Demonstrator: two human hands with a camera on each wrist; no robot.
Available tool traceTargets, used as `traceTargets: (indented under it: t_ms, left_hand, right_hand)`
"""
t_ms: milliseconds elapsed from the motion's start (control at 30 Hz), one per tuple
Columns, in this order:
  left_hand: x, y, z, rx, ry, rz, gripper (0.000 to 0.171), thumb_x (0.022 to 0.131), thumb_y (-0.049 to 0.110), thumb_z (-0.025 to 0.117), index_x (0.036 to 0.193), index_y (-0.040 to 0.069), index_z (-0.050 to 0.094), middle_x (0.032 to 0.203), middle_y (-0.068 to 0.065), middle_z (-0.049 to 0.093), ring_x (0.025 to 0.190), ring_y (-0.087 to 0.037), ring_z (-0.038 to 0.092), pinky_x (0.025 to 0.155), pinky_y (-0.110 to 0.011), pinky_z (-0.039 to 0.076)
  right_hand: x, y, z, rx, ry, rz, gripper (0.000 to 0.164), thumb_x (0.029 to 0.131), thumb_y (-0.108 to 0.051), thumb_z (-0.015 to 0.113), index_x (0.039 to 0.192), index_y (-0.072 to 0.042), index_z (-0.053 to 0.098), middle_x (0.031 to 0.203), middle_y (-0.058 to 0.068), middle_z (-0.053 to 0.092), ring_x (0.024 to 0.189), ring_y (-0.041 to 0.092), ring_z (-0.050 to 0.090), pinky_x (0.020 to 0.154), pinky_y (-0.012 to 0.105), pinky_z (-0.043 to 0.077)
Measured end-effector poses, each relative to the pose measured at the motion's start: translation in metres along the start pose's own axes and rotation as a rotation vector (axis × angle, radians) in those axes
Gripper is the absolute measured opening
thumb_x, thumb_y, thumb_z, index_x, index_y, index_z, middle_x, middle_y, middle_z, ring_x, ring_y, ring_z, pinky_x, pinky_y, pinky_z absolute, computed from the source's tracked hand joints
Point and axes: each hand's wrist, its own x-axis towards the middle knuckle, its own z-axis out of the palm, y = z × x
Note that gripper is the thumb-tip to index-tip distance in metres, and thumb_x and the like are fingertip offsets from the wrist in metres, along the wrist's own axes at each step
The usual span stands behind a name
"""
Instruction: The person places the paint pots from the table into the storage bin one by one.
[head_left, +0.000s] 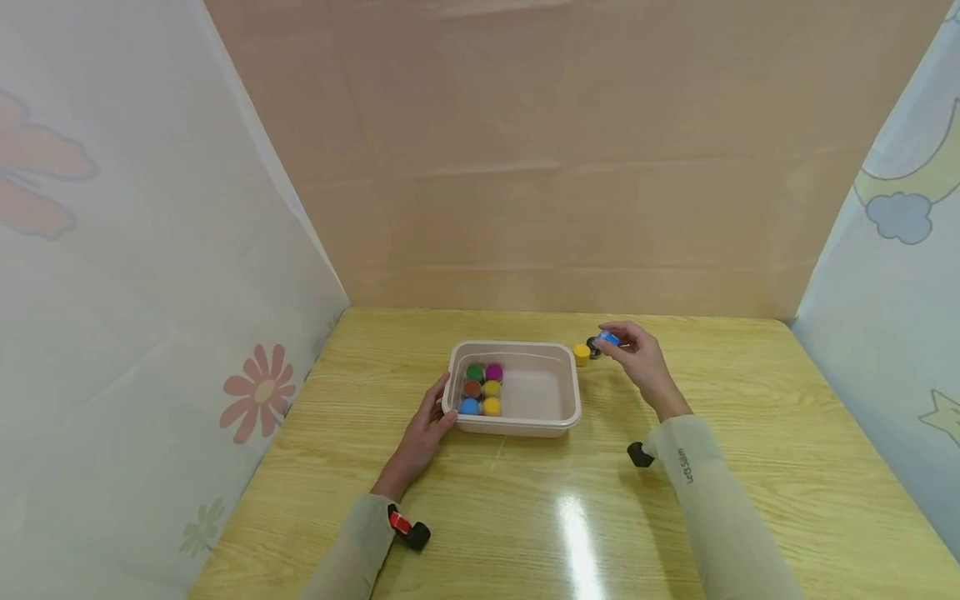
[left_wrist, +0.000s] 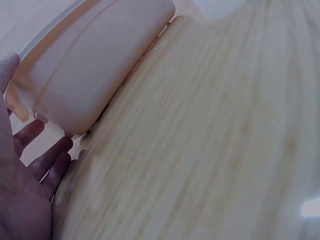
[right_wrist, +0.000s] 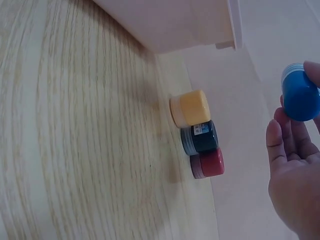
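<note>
My right hand (head_left: 637, 358) pinches a small paint jar with a blue lid (right_wrist: 300, 95) between thumb and fingers, held up right of the container. Below it in the right wrist view stand a yellow-lidded jar (right_wrist: 192, 109), a black-lidded jar (right_wrist: 200, 137) and a red-lidded jar (right_wrist: 207, 163) in a row. With its thumb at the rim and fingers along the side, my left hand (head_left: 423, 429) holds the near left corner of a pale pink plastic container (head_left: 517, 425). Several lidded jars stand inside on the left: green (head_left: 475, 372), magenta (head_left: 494, 372), brown (head_left: 472, 389), blue (head_left: 469, 407) and yellow ones.
The container stands on a wood-grain table (head_left: 480, 517). A brown backdrop (head_left: 562, 167) rises behind the far edge, with patterned sheets (head_left: 187, 292) at both sides. Wrist cameras (head_left: 640, 454) are strapped to both sleeves.
</note>
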Motion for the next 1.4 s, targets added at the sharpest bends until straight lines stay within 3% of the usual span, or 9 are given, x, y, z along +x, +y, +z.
traceTargets:
  t_ms: [167,400,633,767,900,1133,1400]
  left_hand:
    - [0.000,0.000,-0.001,0.002,-0.004,0.004,0.067,0.109,0.020,0.053,0.167,0.026,0.020,0.168,-0.016,0.030,0.149,-0.037,0.038,0.120,-0.056,0.030]
    - [0.000,0.000,-0.001,0.008,-0.003,0.006,0.067,0.109,0.019,0.053,0.167,0.026,0.020,0.167,-0.015,0.031,0.148,-0.036,0.040,0.120,-0.056,0.031]
    - [0.000,0.001,0.000,0.003,0.001,-0.002,0.067,0.109,0.019,0.053,0.167,0.027,0.020,0.168,-0.015,0.029,0.149,-0.037,0.038,0.121,-0.056,0.030]
    - [0.000,0.002,-0.001,0.009,-0.002,-0.005,0.067,0.109,0.021,0.053,0.167,0.027,0.020,0.168,-0.015,0.030,0.149,-0.037,0.038,0.121,-0.056,0.030]
    - [0.000,0.002,-0.002,0.025,-0.007,0.003,0.067,0.109,0.021,0.053,0.167,0.024,0.020,0.167,-0.018,0.030,0.148,-0.038,0.040,0.120,-0.056,0.032]
    - [0.011,-0.033,-0.003,0.046,-0.002,0.002,0.069,0.110,0.022,0.052,0.168,0.027,0.015,0.170,-0.015,0.026,0.151,-0.035,0.036,0.121,-0.055,0.031]
    - [0.010,-0.035,-0.001,0.040,0.026,0.040,0.066,0.109,0.026,0.054,0.166,0.036,0.021,0.168,-0.010,0.032,0.149,-0.034,0.040,0.120,-0.058,0.031]
  right_hand:
    - [-0.003,-0.011,0.003,-0.022,-0.005,0.021,0.046,0.100,-0.023,0.071,0.138,-0.001,0.059,0.115,-0.008,0.061,0.100,0.004,0.058,0.084,0.013,0.051]
    - [-0.012,-0.038,0.009,-0.023,-0.030,-0.011,0.044,0.099,-0.014,0.071,0.135,0.009,0.057,0.118,0.009,0.063,0.099,0.008,0.060,0.083,0.014,0.053]
    - [-0.001,-0.021,0.016,-0.018,-0.019,-0.018,0.047,0.097,-0.019,0.075,0.135,0.003,0.058,0.117,0.006,0.064,0.097,0.005,0.062,0.083,0.016,0.053]
    - [0.001,-0.019,0.020,-0.006,-0.032,-0.014,0.053,0.096,-0.022,0.076,0.137,0.005,0.056,0.123,0.015,0.063,0.096,0.009,0.064,0.084,0.022,0.057]
    - [0.000,-0.022,0.023,-0.005,-0.043,-0.014,0.054,0.096,-0.022,0.077,0.138,0.004,0.056,0.132,0.021,0.060,0.098,0.010,0.063,0.084,0.020,0.056]
    - [0.001,-0.023,0.030,0.021,-0.064,-0.019,0.050,0.095,-0.020,0.077,0.136,0.000,0.059,0.134,0.019,0.057,0.100,0.014,0.064,0.083,0.019,0.055]
    - [0.003,-0.026,0.037,0.022,-0.088,-0.028,0.049,0.094,-0.017,0.078,0.136,0.000,0.060,0.131,0.015,0.058,0.102,0.018,0.065,0.082,0.020,0.056]
